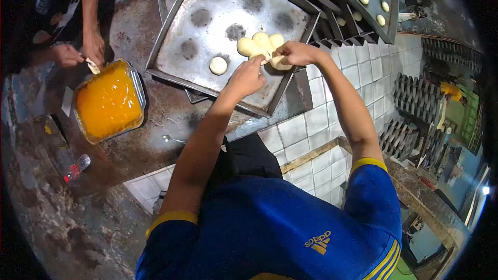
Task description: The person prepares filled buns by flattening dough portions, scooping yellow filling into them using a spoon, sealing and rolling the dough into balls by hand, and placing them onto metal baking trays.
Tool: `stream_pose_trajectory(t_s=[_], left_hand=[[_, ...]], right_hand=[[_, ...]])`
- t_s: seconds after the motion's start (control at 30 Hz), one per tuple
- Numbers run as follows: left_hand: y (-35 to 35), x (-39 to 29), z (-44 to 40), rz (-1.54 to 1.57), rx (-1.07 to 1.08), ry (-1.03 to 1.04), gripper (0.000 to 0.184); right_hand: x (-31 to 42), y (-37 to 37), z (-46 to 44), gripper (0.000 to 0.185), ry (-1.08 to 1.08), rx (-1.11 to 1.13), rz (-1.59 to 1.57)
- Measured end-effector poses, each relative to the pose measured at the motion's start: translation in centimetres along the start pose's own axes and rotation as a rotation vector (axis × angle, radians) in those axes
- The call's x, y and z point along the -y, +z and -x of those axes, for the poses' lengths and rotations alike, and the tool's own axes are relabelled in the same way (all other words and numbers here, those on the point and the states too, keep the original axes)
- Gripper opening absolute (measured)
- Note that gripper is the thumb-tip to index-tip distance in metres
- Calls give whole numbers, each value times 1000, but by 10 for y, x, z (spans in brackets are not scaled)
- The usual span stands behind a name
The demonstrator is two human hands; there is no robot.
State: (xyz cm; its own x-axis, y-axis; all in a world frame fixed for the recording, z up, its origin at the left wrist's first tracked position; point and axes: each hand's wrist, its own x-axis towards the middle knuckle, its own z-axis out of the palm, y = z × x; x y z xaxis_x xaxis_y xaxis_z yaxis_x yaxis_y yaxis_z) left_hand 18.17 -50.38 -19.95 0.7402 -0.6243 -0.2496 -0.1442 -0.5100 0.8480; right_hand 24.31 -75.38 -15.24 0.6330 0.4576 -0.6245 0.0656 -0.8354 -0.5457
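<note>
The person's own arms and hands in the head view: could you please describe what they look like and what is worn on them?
The left hand and right hand are ungloved, and the forearms are uncovered. The short blue sleeves end in yellow bands, and yellow stripes run along the right shoulder.

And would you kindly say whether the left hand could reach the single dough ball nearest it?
Probably yes: that dough ball sits apart on the tray, near the left hand, with nothing visible between, though the hand's fingers are at the dough cluster.
</note>
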Motion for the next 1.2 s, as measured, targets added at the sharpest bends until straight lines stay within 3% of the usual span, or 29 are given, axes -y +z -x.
stream_pose_trajectory(t_s=[0.03, 0.1, 0.2, 0.23, 0.3, 0.4, 0.43, 0.5, 0.57, 0.63, 0.67, 0.7, 0.77, 0.8, 0.83, 0.9, 1.0, 1.1, 1.13, 1.2], left_hand=[[5, 5, 0, 68, -15, -53, 62], [7, 9, 5, 143, -38, -100, 59], [-14, -12, 33, 736, -65, -205, 51], [-20, -23, 45, 742, -73, -201, 51], [-29, -44, 72, 1273, -241, -46, 57], [-62, -61, 110, 893, -629, 40, 46], [-72, -62, 121, 824, -747, 43, 45], [-99, -58, 149, 934, -856, 37, 44], [-126, -49, 181, 841, -918, 43, 45], [-150, -45, 213, 894, -1023, 74, 45], [-161, -42, 226, 758, -1108, 122, 46], [-168, -34, 238, 905, -1077, 167, 49], [-191, -38, 280, 1150, -1043, -55, 48], [-201, -31, 288, 1331, -1094, 83, 46], [-213, -18, 307, 1466, -846, 343, 40], [-227, -19, 340, 1144, -1007, 244, 35], [-235, 11, 375, 985, -1103, 274, 31], [-240, 38, 409, 1000, -1191, 191, 28], [-245, 42, 421, 1081, -1195, 174, 29], [-250, 38, 439, 1436, -1132, 147, 22]], right_hand=[[8, -8, 9, 39, 31, 174, -157], [15, -11, 35, 35, 3, 243, -543], [53, 1, 75, 47, -182, 129, -918], [78, 7, 88, 48, -163, 10, -960], [138, 25, 94, 46, -164, -212, -1021], [205, 70, 72, 36, -136, -569, -868], [227, 82, 65, 33, -101, -590, -807], [275, 97, 53, 29, -301, -678, -688], [316, 110, 40, 27, -404, -634, -725], [368, 128, 25, 24, -468, -730, -1053], [391, 139, 12, 22, -414, -842, -1022], [413, 148, 0, 19, -352, -934, -1015], [449, 153, -15, 17, -444, -983, -1018], [466, 153, -17, 17, -454, -936, -1064], [479, 155, -17, 17, -458, -889, -1108], [496, 162, -26, 19, -524, -804, -1199], [536, 174, -31, 22, -555, -820, -987], [562, 180, -32, 25, -453, -707, -1050], [568, 176, -26, 29, -370, -577, -989], [592, 175, -15, 30, -415, -431, -954]])
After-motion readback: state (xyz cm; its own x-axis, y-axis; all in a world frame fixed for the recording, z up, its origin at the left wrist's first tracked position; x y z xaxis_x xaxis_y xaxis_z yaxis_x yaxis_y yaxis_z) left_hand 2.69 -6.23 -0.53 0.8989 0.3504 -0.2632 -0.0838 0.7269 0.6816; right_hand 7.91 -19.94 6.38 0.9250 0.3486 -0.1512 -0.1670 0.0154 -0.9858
